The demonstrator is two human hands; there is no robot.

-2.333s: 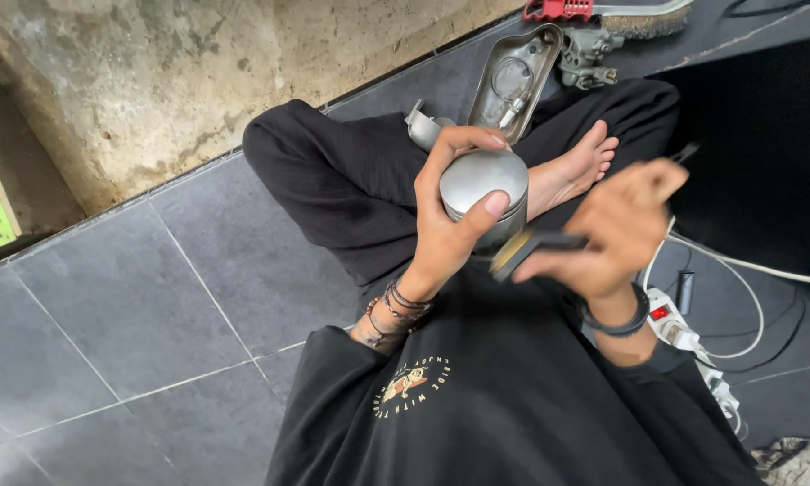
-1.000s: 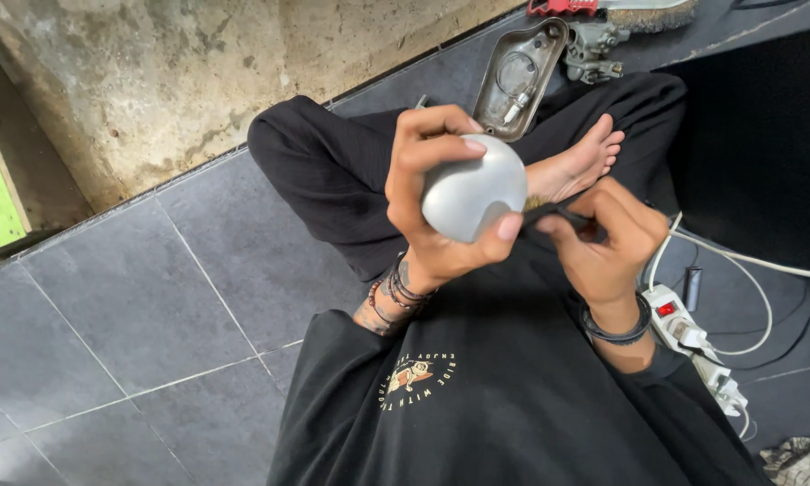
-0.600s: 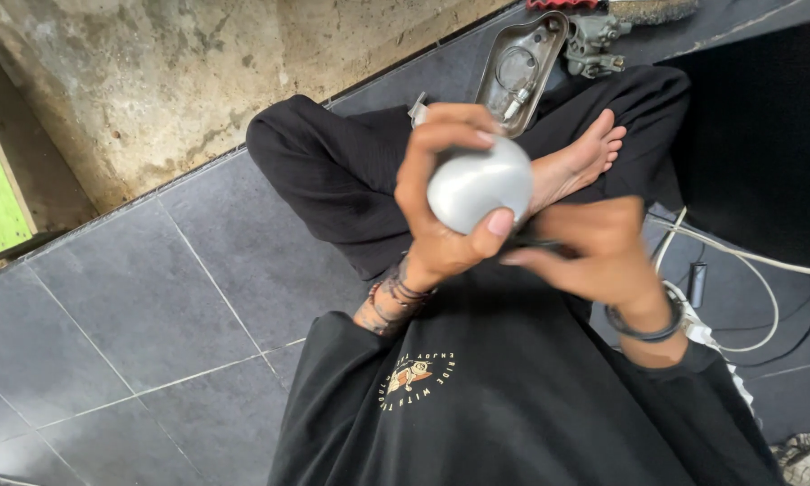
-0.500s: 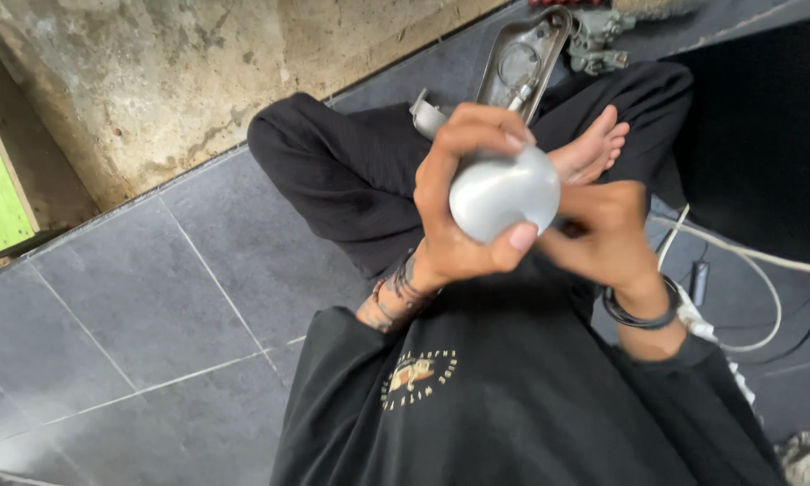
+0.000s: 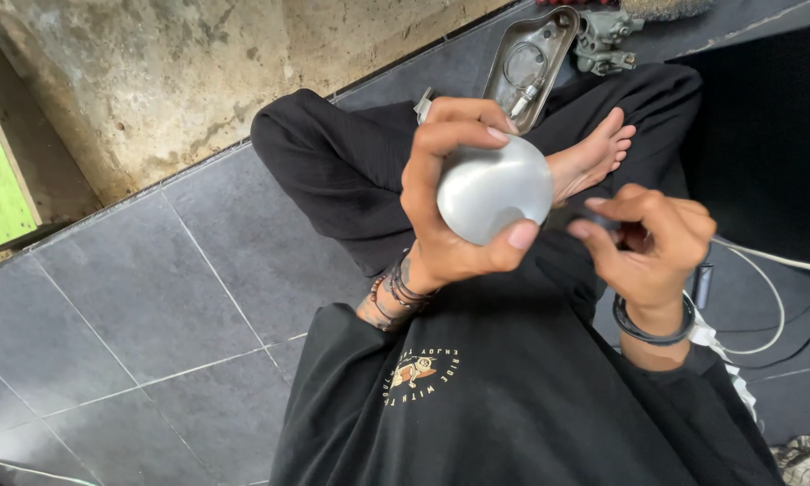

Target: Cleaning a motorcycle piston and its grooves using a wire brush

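Observation:
I sit cross-legged on a grey tiled floor in black clothes. My left hand wraps around a rounded, smooth silver metal part held over my lap, thumb under its lower edge. My right hand is just right of it, fingers pinched on a small dark tool that is mostly hidden in the fingers. My bare foot rests behind the metal part.
A metal tray with small parts lies ahead on the floor, a grey machine part beside it. A white cable and a power strip run along my right. A rough concrete wall rises at the left.
My left hand has turned the silver part and kept hold of it. My right hand has drawn back a little to the right of it with the dark tool.

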